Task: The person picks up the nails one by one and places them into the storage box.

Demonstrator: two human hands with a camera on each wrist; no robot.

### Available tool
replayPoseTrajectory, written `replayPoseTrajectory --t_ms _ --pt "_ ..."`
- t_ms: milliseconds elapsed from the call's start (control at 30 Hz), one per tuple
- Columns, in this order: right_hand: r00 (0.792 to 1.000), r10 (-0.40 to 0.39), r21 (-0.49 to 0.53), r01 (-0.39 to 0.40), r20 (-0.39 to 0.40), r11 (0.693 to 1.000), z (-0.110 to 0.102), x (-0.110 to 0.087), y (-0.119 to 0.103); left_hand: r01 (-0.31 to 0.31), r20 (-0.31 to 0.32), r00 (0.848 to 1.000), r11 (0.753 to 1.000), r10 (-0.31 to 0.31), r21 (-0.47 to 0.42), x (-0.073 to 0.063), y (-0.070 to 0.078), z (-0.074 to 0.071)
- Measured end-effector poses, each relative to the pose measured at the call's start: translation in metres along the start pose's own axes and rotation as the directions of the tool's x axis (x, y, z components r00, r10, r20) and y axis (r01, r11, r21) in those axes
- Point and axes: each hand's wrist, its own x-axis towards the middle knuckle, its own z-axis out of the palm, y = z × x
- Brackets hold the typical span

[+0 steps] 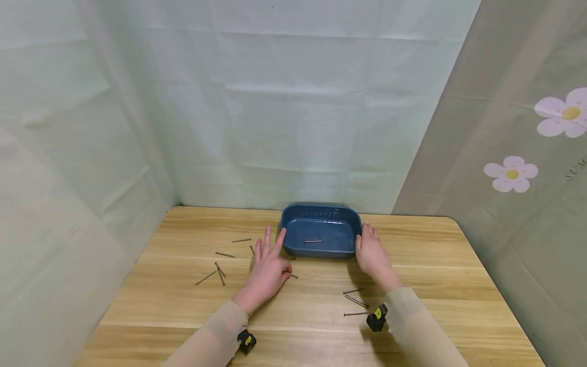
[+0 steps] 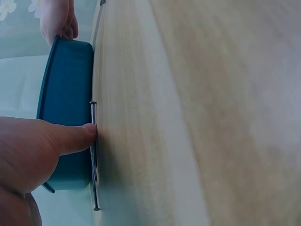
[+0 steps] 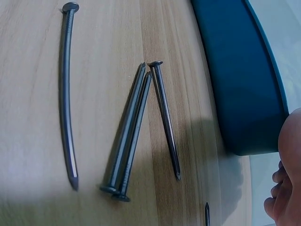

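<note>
A blue rectangular dish (image 1: 321, 253) stands near the table's back edge with one nail (image 1: 313, 241) lying inside. My right hand (image 1: 373, 255) grips the dish's right end, its thumb at the rim. Just in front of the dish's left corner, my left hand (image 1: 266, 272) pinches at a nail (image 1: 294, 277) with thumb and index finger; its other fingers are spread out, one by the dish's rim. In the left wrist view, the thumb (image 2: 77, 138) covers the middle of nails (image 2: 93, 162) lying close together. How many the fingers hold is hidden.
Several loose nails (image 1: 220, 272) lie on the wooden table (image 1: 293, 331) left of my left hand. More nails (image 3: 129, 136) lie in front of the dish, near my right wrist. A pale cloth (image 1: 293, 127) hangs behind the table.
</note>
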Motion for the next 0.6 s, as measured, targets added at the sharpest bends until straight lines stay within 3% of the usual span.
replayPoseTrajectory --t_ms 467,600 --pt "1.0 0.008 0.018 -0.008 -0.003 1.0 0.0 -0.0008 0.0022 -0.005 0.04 0.999 0.999 0.003 0.043 0.0028 0.0023 0.002" --pt "1.0 0.002 0.016 -0.002 -0.007 1.0 0.0004 -0.0002 0.0018 -0.04 0.051 0.998 0.995 0.036 0.087 0.0025 0.0021 0.0014"
